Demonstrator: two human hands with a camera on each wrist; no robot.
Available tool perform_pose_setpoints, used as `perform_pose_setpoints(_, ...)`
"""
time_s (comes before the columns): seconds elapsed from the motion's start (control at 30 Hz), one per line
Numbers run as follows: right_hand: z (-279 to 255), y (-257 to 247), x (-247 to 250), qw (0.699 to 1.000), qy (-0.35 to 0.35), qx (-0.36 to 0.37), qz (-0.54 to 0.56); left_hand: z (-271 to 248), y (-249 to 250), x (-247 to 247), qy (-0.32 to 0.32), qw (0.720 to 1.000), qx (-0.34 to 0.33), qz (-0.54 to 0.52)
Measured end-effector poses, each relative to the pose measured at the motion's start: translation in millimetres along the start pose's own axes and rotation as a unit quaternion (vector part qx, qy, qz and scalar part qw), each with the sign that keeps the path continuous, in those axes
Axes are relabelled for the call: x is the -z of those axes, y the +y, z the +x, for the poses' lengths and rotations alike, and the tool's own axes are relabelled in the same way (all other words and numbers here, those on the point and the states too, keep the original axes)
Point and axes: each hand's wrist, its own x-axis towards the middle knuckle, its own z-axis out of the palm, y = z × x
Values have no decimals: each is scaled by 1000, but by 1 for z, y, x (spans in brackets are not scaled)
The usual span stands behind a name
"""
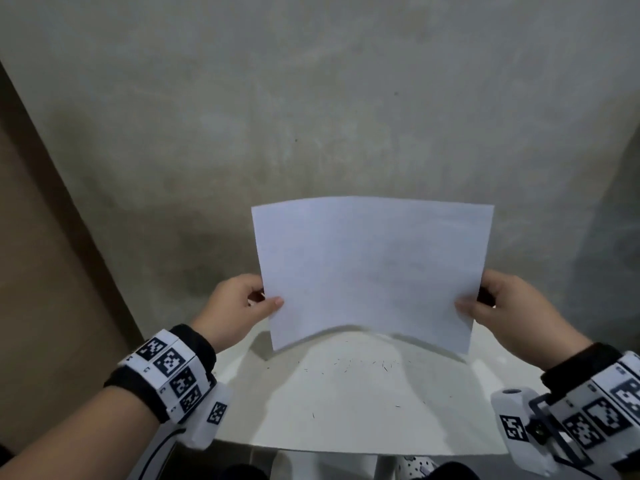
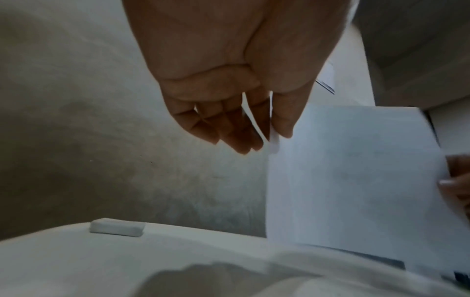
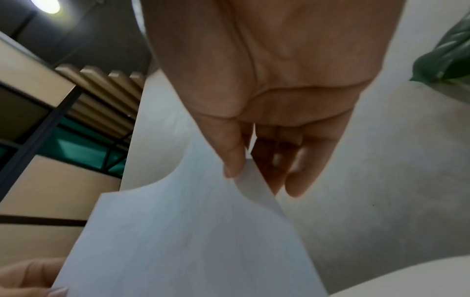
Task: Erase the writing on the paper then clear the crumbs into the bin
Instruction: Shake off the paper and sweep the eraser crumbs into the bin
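Holding paper (image 1: 370,268) lifted clear above worktop (image 1: 346,410); my left hand (image 1: 239,306) pinching its left edge, right hand (image 1: 502,306) pinching right edge, thumbs on top. Risk, as I judge: tilt or bow sheet too much and crumbs (image 1: 363,365) spill; many already lie on worktop. Bin not visible. Long axis runs left-right, sheet sagging mid, far edge pointing away. Eraser (image 2: 117,229) idle on worktop

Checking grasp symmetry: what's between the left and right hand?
Only the paper: the left hand and right hand each pinch a side edge, with the sheet spanning the gap, lifted above the table. Head view shows it.
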Motion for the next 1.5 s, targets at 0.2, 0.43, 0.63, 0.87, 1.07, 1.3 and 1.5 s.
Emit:
perform_pose_setpoints(0.2, 4, -3, -2, 996, -85, -23, -1, 6, -1, 1, -86, 994, 63, 17)
perform_pose_setpoints(0.43, -5, 7, 5, 988, 55, -61, 134, 6, 17, 5, 59, 984, 75, -150)
perform_pose_setpoints(0.63, -61, 40, 3, 979, -56, -197, 8, -3, -4, 14, 102, 951, 156, -248)
perform_pose_setpoints(0.87, -95, 15, -80, 929, -150, -185, -284, -41, -46, 20, 167, 908, 225, -311)
perform_pose_setpoints(1.07, -59, -63, -148, 945, -284, -41, -156, -58, -49, 14, 183, 887, 246, -345)
perform_pose_setpoints(1.3, -48, -42, -97, 976, -171, -108, 75, -77, -65, 40, 202, 894, 253, -309)
perform_pose_setpoints(1.5, -79, -36, -123, 944, -267, -23, -193, -82, -61, 32, 182, 898, 257, -307)
